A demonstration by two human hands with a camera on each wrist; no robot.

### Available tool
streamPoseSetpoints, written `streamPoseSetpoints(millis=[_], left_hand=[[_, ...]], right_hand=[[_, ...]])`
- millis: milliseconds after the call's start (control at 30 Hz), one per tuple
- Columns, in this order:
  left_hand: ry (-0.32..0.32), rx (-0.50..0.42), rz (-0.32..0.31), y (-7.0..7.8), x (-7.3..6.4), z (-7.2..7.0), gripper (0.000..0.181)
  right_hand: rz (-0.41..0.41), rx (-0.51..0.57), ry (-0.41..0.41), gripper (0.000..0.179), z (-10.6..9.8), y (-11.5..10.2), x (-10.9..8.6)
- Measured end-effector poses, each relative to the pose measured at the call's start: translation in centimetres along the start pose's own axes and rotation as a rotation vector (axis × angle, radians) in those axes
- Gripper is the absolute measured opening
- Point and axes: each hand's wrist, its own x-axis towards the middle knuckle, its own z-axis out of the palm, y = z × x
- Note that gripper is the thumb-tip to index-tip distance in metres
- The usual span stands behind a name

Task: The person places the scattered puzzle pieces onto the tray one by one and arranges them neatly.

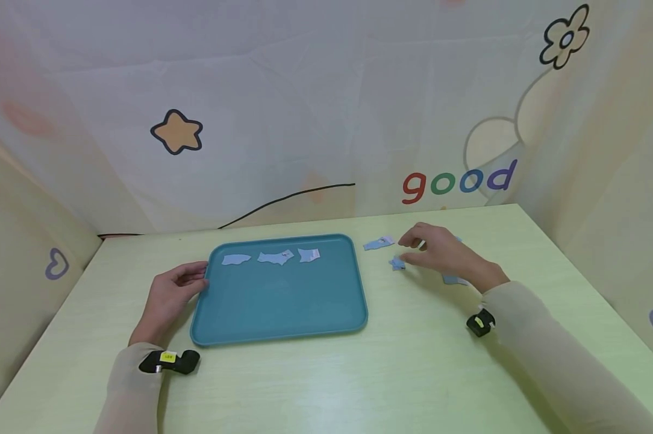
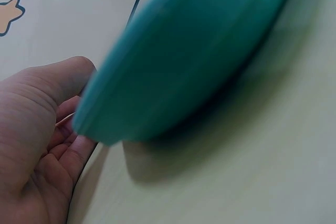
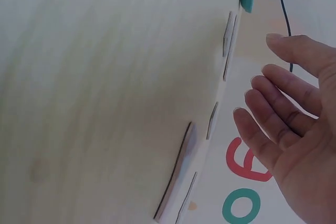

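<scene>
A teal tray [image 1: 283,307] lies on the table, and my left hand [image 1: 169,296] holds its left rim, thumb on one side and fingers on the other in the left wrist view. Three flat light blue pieces with irregular edges, a left one [image 1: 236,259], a middle one [image 1: 275,257] and a right one [image 1: 308,255], form a row along the tray's far side. My right hand [image 1: 437,248] hovers right of the tray, fingers loosely bent and holding nothing. By its thumb lies a small blue piece [image 1: 397,263]; a longer piece [image 1: 379,243] is just beyond its fingertips.
Another blue piece [image 1: 455,280] lies beneath the right wrist, partly hidden by it. Seen edge-on in the right wrist view, a thicker flat piece [image 3: 176,171] lies among thinner ones. A printed curtain [image 1: 305,120] hangs behind the pale table [image 1: 315,386].
</scene>
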Motion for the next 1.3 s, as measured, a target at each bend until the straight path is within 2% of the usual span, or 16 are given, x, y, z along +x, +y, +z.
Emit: streamPoseSetpoints(millis=[333, 633, 933, 1300], left_hand=[[-0.003, 0.009, 0.003, 0.0, 0.1, -0.1, 0.047], [-0.008, 0.01, 0.001, 0.3, -0.1, -0.1, 0.046], [-0.006, 0.012, -0.007, 0.2, -0.1, 0.0, 0.046], [-0.006, 0.005, -0.021, 0.4, -0.2, 0.0, 0.046]], right_hand=[[0.002, 0.034, -0.056, 0.035, -0.1, 1.0, -0.1], [-0.005, 0.003, -0.104, 0.035, 0.5, 1.5, 0.6], [-0.032, -0.033, -0.137, 0.035, 0.9, 1.1, 1.2], [-0.046, -0.06, -0.154, 0.025, 1.0, 1.1, 1.4]])
